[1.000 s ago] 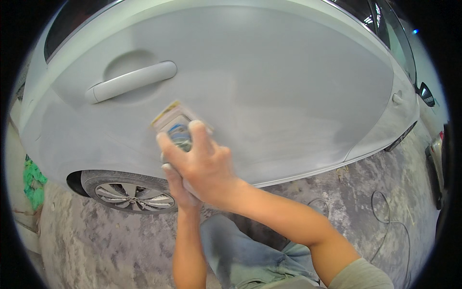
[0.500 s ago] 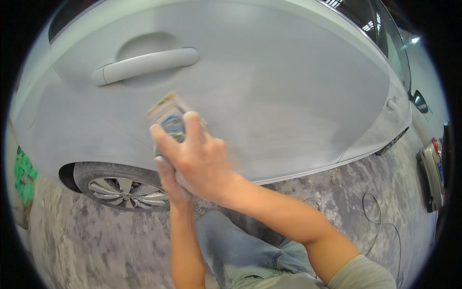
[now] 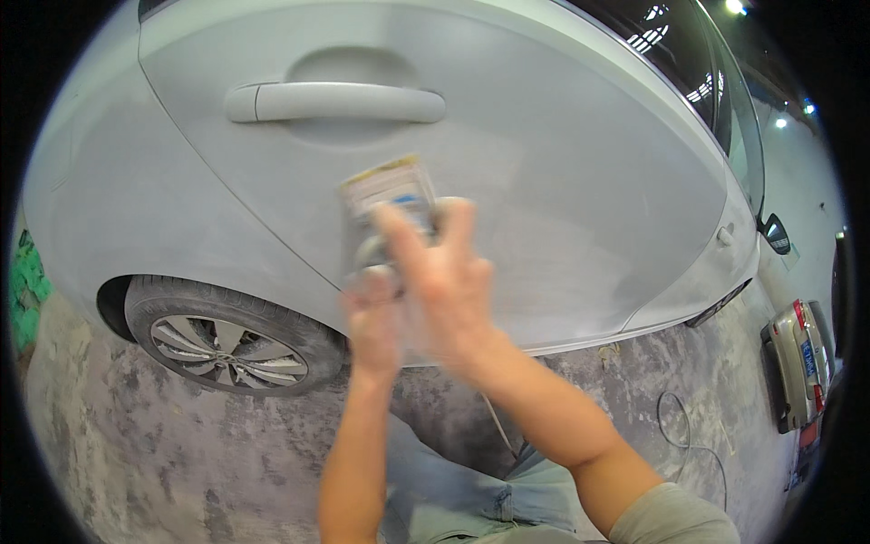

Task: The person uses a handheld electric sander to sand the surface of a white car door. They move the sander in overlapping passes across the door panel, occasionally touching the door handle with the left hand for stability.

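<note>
A flat rectangular sanding block (image 3: 385,195) with a pale sheet on it lies against the dull grey car door (image 3: 544,181), just below the door handle (image 3: 335,102). My right hand (image 3: 444,281) presses on the block from above, fingers spread over its back. My left hand (image 3: 376,317) grips its lower end from underneath. Both hands are blurred with motion. The door's paint looks matt and hazy around the block.
The car's rear wheel (image 3: 222,340) stands at lower left on a stained grey floor (image 3: 136,453). A thin cable (image 3: 689,435) lies on the floor at right. Another vehicle (image 3: 797,358) is parked at the far right. Green material (image 3: 23,290) shows at the left rim.
Both hands with the block have slid up and to the right on the door, closer to the handle. The view has also shifted, bringing the handle toward the middle.
</note>
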`<state>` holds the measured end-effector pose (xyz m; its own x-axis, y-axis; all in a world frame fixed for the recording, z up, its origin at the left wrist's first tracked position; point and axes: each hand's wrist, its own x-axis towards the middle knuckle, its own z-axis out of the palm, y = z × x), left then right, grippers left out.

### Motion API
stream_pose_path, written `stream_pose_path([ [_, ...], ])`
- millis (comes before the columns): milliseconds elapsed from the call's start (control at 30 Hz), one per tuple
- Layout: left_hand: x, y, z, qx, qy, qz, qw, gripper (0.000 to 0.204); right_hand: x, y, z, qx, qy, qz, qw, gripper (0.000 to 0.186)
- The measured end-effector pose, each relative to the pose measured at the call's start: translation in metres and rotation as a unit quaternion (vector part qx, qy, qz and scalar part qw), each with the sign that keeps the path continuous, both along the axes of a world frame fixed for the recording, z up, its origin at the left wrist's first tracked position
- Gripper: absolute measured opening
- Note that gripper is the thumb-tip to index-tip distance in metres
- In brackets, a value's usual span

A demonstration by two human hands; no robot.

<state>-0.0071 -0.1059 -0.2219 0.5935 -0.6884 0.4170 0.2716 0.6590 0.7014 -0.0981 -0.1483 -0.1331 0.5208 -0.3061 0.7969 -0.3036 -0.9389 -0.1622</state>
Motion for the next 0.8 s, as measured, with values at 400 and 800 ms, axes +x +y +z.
stream_pose_path([
  [400, -0.025, -0.025, -0.014, 0.031, -0.009, 0.014, 0.999, 0.053, -0.029, -0.017, 0.004, 0.006, -0.023, -0.03, 0.999, 0.06],
  [800, 0.009, 0.008, 0.0, -0.094, 0.104, 0.003, 0.99, 0.053, 0.022, 0.002, -0.017, -0.014, -0.024, 0.036, 0.999, 0.052],
])
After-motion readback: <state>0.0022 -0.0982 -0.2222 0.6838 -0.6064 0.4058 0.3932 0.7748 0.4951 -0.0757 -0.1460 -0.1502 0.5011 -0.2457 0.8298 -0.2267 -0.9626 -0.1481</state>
